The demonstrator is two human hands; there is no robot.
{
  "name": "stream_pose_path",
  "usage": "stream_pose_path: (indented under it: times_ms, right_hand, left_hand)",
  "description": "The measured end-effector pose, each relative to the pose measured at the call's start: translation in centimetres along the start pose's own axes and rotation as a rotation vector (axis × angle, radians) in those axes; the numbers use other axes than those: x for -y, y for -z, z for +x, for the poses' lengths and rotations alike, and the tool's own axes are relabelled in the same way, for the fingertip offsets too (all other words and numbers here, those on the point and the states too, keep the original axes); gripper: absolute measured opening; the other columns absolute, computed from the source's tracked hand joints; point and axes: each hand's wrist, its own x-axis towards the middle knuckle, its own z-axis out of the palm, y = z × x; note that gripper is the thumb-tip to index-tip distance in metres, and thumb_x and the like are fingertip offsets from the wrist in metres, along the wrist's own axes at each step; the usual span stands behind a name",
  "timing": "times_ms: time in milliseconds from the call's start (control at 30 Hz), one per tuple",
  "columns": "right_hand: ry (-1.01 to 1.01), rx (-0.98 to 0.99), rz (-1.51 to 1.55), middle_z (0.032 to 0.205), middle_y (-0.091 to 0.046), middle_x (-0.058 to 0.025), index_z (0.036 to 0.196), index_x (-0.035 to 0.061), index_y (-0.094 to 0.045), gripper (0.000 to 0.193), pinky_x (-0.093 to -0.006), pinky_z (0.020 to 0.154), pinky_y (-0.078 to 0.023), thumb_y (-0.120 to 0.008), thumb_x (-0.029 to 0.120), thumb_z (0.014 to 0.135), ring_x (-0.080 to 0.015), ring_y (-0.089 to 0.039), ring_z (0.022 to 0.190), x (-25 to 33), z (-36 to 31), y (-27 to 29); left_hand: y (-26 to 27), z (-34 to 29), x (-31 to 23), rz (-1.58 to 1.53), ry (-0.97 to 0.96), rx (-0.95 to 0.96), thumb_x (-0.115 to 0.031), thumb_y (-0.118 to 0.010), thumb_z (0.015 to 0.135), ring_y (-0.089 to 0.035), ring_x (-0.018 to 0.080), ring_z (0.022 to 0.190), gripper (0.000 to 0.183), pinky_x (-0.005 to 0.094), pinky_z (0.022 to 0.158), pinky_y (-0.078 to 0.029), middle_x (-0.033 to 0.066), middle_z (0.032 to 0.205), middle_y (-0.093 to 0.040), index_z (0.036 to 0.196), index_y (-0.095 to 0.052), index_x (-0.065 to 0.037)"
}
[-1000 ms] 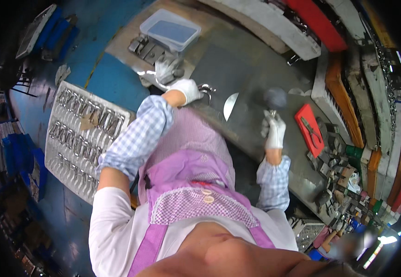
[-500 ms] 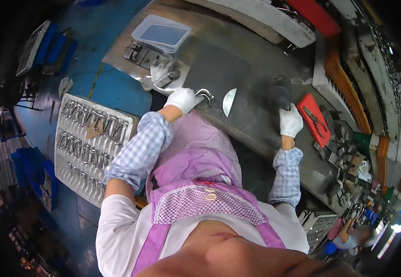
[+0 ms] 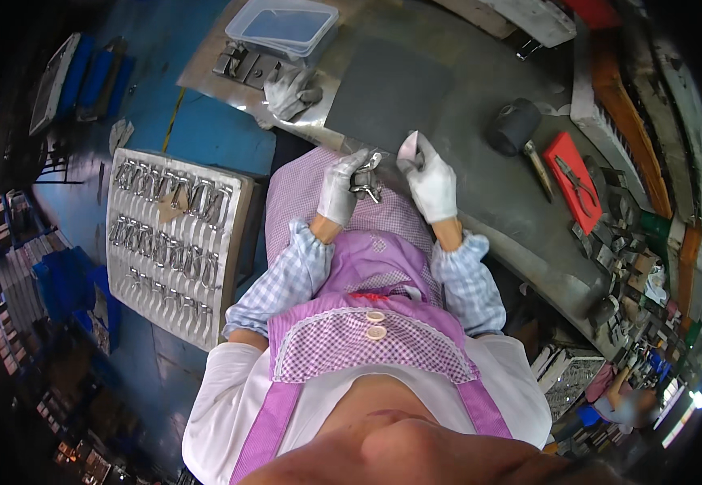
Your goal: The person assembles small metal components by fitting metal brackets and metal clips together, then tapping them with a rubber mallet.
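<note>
In a white glove, my left hand (image 3: 339, 187) is closed around a shiny curved metal part (image 3: 366, 179) with short arms, held over my lap by the table edge. My right hand (image 3: 432, 179), gloved too, pinches a thin half-round metal plate (image 3: 407, 148) a short way to its right. The plate stands tilted up, apart from the metal part. A dark grey mat (image 3: 387, 89) lies on the table just beyond both hands. To the right rests a black-headed mallet (image 3: 516, 126), its wooden handle pointing toward me.
A tray (image 3: 234, 242) with rows of metal parts stands at my left. Far left on the table are a clear plastic box (image 3: 318, 40), a metal fixture (image 3: 247, 69) and spare gloves (image 3: 290, 93). Pliers (image 3: 575, 182) lie on a red tray (image 3: 562, 152) at right, near small metal blocks (image 3: 601, 246).
My right hand has let go of the mallet, moved left and picked the half-round plate off the mat. My left hand has drawn the metal part off the table edge toward me.
</note>
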Motion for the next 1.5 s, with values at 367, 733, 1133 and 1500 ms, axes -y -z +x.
stream_pose_path:
  times_ms: [367,733,1133,1500]
  right_hand:
    - [-0.039,0.049,0.564,0.062,-0.059,-0.006,0.132,0.0074,-0.055,0.048,-0.0265,0.057,-0.05,-0.062,0.008,0.085,-0.0081,-0.058,0.055,5.7,-5.0,-0.9]
    - [-0.016,0.195,0.777,0.066,-0.06,0.0018,0.136,0.0101,-0.055,0.056,-0.0215,0.058,-0.047,-0.06,-0.003,0.082,-0.0021,-0.052,0.06,5.2,-5.4,-1.7]
    - [-0.026,0.333,0.786,0.075,-0.064,-0.0002,0.135,0.0041,-0.054,0.053,-0.0211,0.061,-0.049,-0.059,-0.001,0.082,-0.0028,-0.055,0.064,6.1,-3.8,-2.9]
    - [0.438,-0.274,-0.552,0.126,-0.06,-0.0157,0.13,0.0109,-0.058,0.042,-0.0444,0.094,-0.044,-0.057,0.022,0.09,-0.0351,-0.058,0.11,0.8,7.7,-2.7]
  left_hand:
    - [-0.1,-2.1,0.5,0.048,-0.204,-0.185,-0.02,-0.064,0.089,-0.048,0.0038,0.058,0.021,0.0211,0.052,-0.037,-0.0024,0.071,-0.059,0.08,-0.067,-0.001]
    - [1.0,-2.7,1.4,0.136,-0.231,-0.198,-0.022,-0.065,0.087,-0.044,0.0025,0.053,0.024,0.0224,0.046,-0.03,-0.0028,0.065,-0.056,0.08,-0.069,0.0]
    - [3.3,-2.7,0.1,0.054,-0.186,-0.201,-0.027,-0.067,0.088,-0.056,0.0062,0.057,0.031,0.0217,0.047,-0.043,0.0041,0.07,-0.065,0.087,-0.07,0.004]
    - [29.6,-17.9,-8.9,-0.091,0.09,-0.68,-0.045,-0.069,0.087,-0.05,0.0153,0.04,0.042,0.03,0.039,-0.044,0.0009,0.054,-0.05,0.081,-0.068,-0.004]
